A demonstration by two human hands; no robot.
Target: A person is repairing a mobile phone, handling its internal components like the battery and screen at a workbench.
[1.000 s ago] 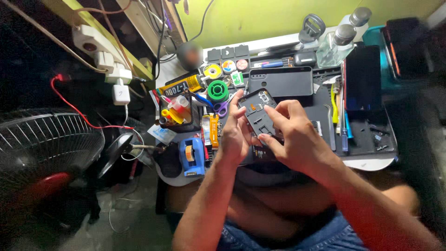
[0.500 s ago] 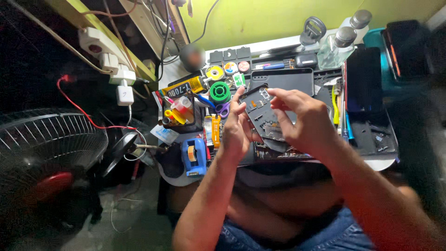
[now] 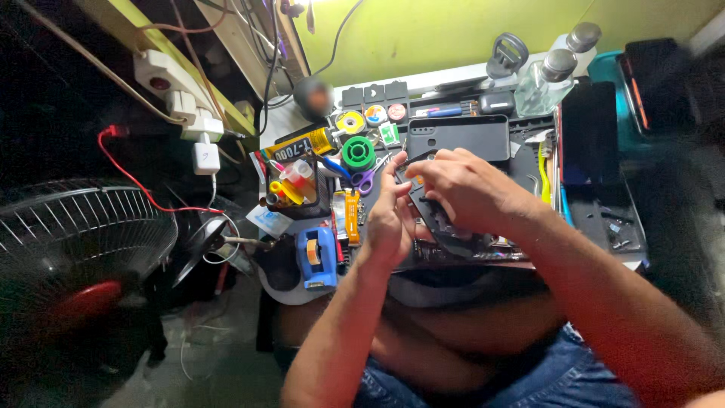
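Above the cluttered table [image 3: 302, 291], two bare hands are gripping a dark, flat, rectangular phone body [image 3: 438, 219].

Mostly hidden by the hands, the phone body is showing only a dark edge and a small orange spot near its upper end, and it is hovering just over the table's middle. The left hand [image 3: 389, 223] is curling narrowly around its left edge, fingers pointing up. The right hand [image 3: 472, 189] is closing over it from the right, fingertips pressing on its top. Just left of the hands, a small black square tray [image 3: 294, 185] is holding yellow and red tools and a small bottle. Behind the hands, a dark rectangular phone case [image 3: 461, 136] is lying open side up, nothing showing inside it.
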